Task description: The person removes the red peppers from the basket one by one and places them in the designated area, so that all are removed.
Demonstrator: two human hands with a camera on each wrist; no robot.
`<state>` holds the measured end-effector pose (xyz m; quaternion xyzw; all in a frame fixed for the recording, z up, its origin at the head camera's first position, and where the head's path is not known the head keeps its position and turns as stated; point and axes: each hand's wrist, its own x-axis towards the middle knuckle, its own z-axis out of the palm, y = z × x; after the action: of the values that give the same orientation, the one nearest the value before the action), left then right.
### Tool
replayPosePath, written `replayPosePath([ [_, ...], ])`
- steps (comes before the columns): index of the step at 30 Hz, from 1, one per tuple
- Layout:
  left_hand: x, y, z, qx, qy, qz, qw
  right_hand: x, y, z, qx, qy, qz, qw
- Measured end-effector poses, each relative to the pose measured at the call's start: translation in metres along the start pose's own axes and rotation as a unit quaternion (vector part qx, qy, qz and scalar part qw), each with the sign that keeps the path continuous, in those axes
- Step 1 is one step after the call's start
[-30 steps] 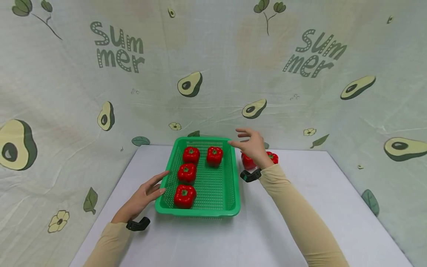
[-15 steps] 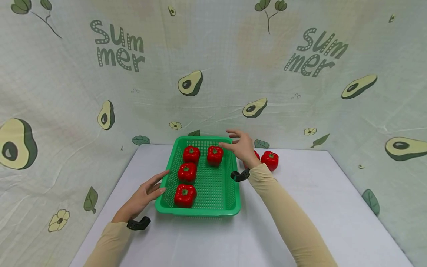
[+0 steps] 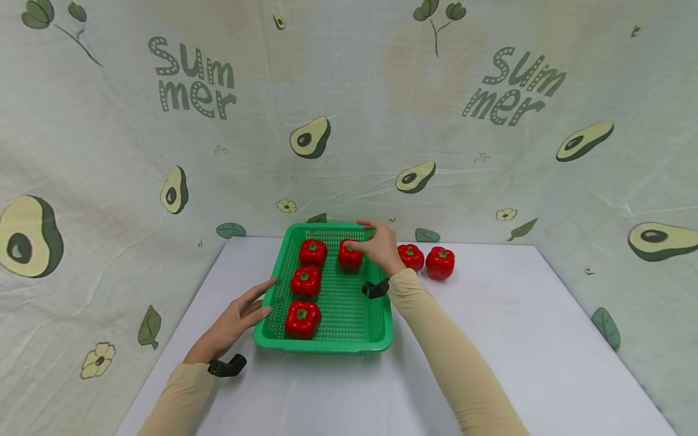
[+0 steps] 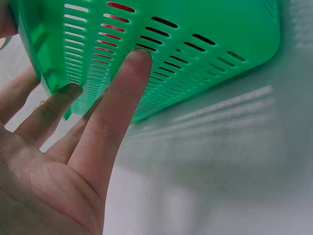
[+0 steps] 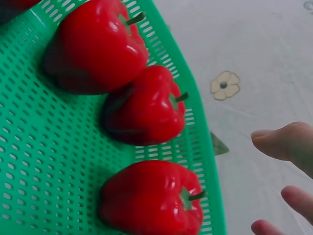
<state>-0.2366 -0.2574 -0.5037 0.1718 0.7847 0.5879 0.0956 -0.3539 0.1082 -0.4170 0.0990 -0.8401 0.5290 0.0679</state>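
Note:
A green plastic basket (image 3: 327, 347) with slotted walls holds several red bell peppers. Three form a column along its left side: a far pepper (image 3: 312, 252), a middle pepper (image 3: 305, 283) and a near pepper (image 3: 302, 321). My right hand (image 3: 380, 245) hovers over the far right corner, thumb and fingers spread, beside a separate bell pepper (image 3: 349, 258). In the right wrist view its fingertips (image 5: 274, 142) stand apart from that bell pepper (image 5: 149, 198). My left hand (image 3: 234, 322) touches the basket's left wall with extended fingers, seen in the left wrist view against the slots (image 4: 164, 73).
Two more red bell peppers, one nearer the basket (image 3: 411, 257) and one farther right (image 3: 440, 263), sit on the white table (image 3: 491, 315). A printed cloth (image 3: 349, 91) with avocados and lettering hangs behind and at both sides.
My right hand has moved left and slightly down, from over the two peppers outside to the pepper in the basket's far right corner. Those two outside peppers are now uncovered. My left hand stays put.

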Motion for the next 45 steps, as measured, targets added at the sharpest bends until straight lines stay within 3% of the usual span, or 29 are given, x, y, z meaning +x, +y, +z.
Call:
replayPosePath([
  [17, -0.002, -0.005, 0.0, -0.009, -0.001, 0.001, 1.0, 0.007, 0.01, 0.03, -0.05, -0.006, -0.003, 0.9987],
  [33, -0.004, -0.004, 0.006, -0.014, -0.009, -0.015, 0.9997, 0.011, 0.028, 0.041, -0.114, -0.021, 0.026, 0.9929],
  [45, -0.002, -0.005, 0.002, -0.011, -0.003, -0.005, 0.9999, 0.018, 0.03, 0.044, -0.11, -0.035, 0.032, 0.9928],
])
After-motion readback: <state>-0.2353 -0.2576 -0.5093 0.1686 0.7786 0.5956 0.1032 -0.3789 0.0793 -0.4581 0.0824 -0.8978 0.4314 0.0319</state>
